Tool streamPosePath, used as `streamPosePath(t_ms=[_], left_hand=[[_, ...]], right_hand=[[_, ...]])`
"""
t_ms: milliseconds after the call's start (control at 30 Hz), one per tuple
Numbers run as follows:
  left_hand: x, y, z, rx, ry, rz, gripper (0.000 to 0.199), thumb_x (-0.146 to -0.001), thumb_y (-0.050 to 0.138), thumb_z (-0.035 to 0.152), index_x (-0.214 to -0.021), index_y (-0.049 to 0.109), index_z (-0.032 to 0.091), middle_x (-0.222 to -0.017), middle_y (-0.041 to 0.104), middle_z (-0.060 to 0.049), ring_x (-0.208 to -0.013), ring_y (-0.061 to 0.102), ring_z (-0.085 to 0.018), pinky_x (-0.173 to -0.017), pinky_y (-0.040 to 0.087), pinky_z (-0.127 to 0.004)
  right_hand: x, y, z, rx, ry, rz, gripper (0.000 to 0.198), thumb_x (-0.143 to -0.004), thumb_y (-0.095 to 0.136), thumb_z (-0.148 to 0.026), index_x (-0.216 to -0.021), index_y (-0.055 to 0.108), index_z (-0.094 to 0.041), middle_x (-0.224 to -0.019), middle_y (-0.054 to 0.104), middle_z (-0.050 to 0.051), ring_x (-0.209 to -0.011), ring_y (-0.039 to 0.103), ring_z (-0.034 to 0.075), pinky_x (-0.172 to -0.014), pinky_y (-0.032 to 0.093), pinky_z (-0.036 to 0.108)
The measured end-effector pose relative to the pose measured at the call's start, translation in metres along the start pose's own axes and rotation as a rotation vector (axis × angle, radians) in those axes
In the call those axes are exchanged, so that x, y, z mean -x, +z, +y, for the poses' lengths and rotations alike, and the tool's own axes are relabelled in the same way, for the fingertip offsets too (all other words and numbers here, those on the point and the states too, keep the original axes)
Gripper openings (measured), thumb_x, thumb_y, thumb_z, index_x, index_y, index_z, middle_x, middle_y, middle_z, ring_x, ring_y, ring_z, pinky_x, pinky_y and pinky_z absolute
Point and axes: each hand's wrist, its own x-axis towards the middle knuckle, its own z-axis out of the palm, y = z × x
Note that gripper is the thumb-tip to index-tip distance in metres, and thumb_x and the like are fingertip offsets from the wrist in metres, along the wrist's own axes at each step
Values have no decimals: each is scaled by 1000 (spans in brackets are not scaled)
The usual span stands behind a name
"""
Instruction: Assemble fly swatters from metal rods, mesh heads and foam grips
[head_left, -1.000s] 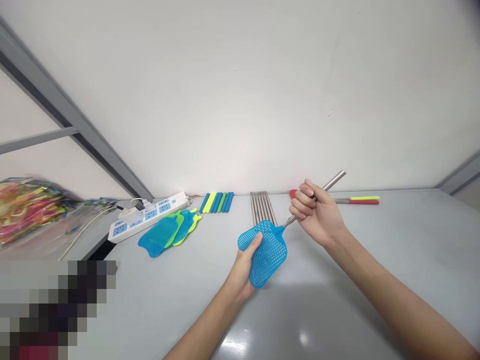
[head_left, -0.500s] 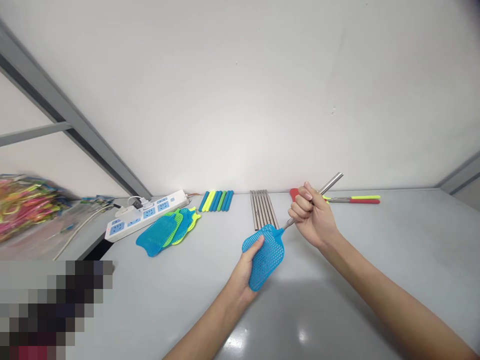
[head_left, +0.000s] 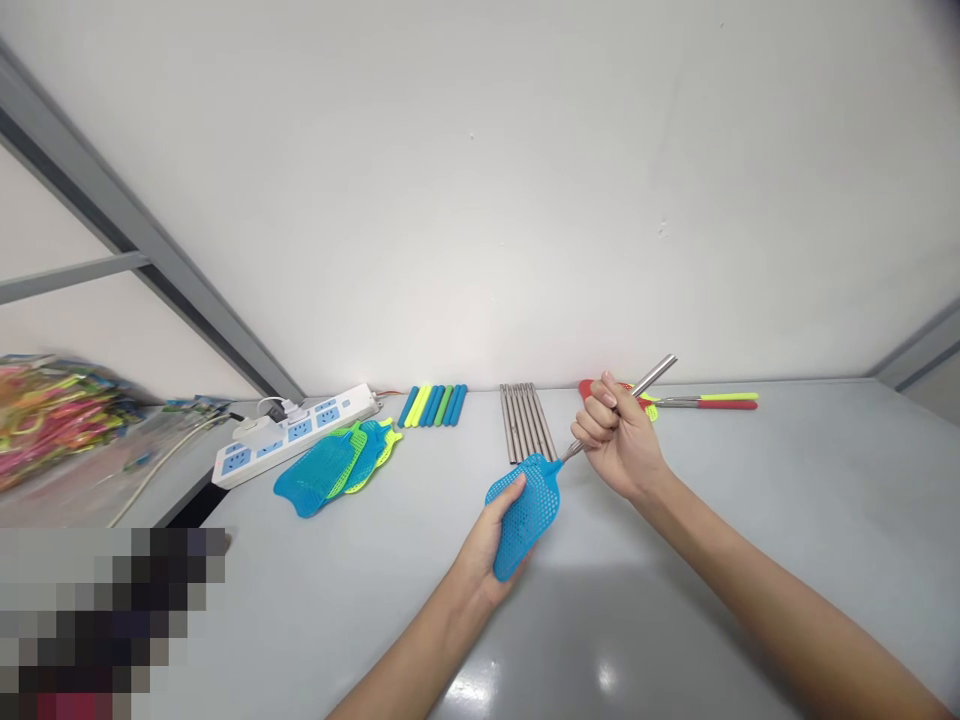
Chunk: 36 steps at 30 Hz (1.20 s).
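Note:
A blue perforated fly swatter head (head_left: 531, 515) is in my left hand (head_left: 491, 545), thumb on its face and fingers behind it. From its neck a metal rod (head_left: 654, 375) slants up to the right. My right hand (head_left: 616, 435) is wrapped round that rod in a fist, and the rod's bare end sticks out above it. Just behind lie several metal rods (head_left: 529, 422) side by side. Beyond my right hand are fly swatters with red and yellow handles (head_left: 727, 403), their heads partly hidden by the hand.
Several blue, green and yellow grip sleeves (head_left: 433, 406) lie in a row near the wall. More swatter heads (head_left: 319, 470) overlap beside a white power strip (head_left: 296, 435) with plugs and cables. A plastic bag of colourful things (head_left: 52, 420) is at far left.
Both hands still hold the same swatter. The head has turned slightly, and the rod and my right hand have shifted a little to the left. The view has moved slightly.

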Motion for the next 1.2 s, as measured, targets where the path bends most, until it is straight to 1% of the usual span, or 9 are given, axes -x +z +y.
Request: streamPosePath(t_ms=[133,300,400,500,667,800,900,1067,1200], left_hand=[[3,1,-2,-17,-12,-23,24,-65,63,27,-85,61,15,-60,63,0,-53,59,-10,-57,48,-18],[4,2,-1,-61,-13,21,28,-64,63,30,-87,60,14,-62,64,-2,-59,60,-13,-59,47,-20],[2,1,1,-65,16,0,28,-65,62,31,-87,61,15,-65,64,-2,-59,60,-13,-61,47,-21],[2,1,1,-73,59,-29,29,-65,62,30,-90,60,15,-68,65,-3,-59,59,-13,-63,47,-22],[3,2,2,-104,113,-16,34,-65,63,31,-94,59,13,-71,65,-5,-62,60,-15,-67,47,-24],[5,4,2,-116,124,0,35,-64,63,30,-95,60,13,-74,66,-5,-66,61,-16,-68,47,-25],[8,7,2,-119,185,21,35,-64,64,29,-96,59,15,-79,66,-5,-69,61,-17,-69,48,-26],[15,10,-1,-129,331,35,36,-64,63,31,-97,57,16,-93,64,-7,-84,59,-21,-72,48,-29],[13,6,-3,-184,435,115,36,-63,64,32,-94,58,16,-89,64,-5,-82,60,-20,-72,47,-30]], right_hand=[[0,1,-4,-5,21,-16,28,-80,45,-31,-56,36,-18,-45,10,-8,-37,9,6,-34,23,16],[4,9,-1,11,54,-28,29,-80,43,-32,-56,37,-17,-46,12,-8,-38,10,6,-35,23,16],[7,13,5,24,92,-54,29,-81,42,-33,-57,37,-17,-47,14,-8,-38,10,6,-36,23,17],[8,15,8,31,98,-72,29,-82,40,-33,-58,38,-17,-48,15,-8,-39,10,6,-38,23,17],[9,16,6,20,86,-77,28,-81,40,-33,-58,38,-17,-48,15,-8,-39,11,6,-38,24,18],[10,17,4,31,100,-55,29,-80,43,-35,-57,38,-17,-48,15,-8,-39,12,6,-38,26,17],[10,16,4,18,98,-61,28,-80,42,-34,-58,38,-17,-48,15,-8,-39,12,6,-38,26,17],[7,13,5,-38,102,-60,27,-80,43,-35,-59,38,-18,-48,14,-8,-38,11,6,-37,26,16],[5,9,9,-67,120,-68,27,-79,45,-35,-60,40,-18,-48,15,-8,-38,12,6,-37,27,16]])
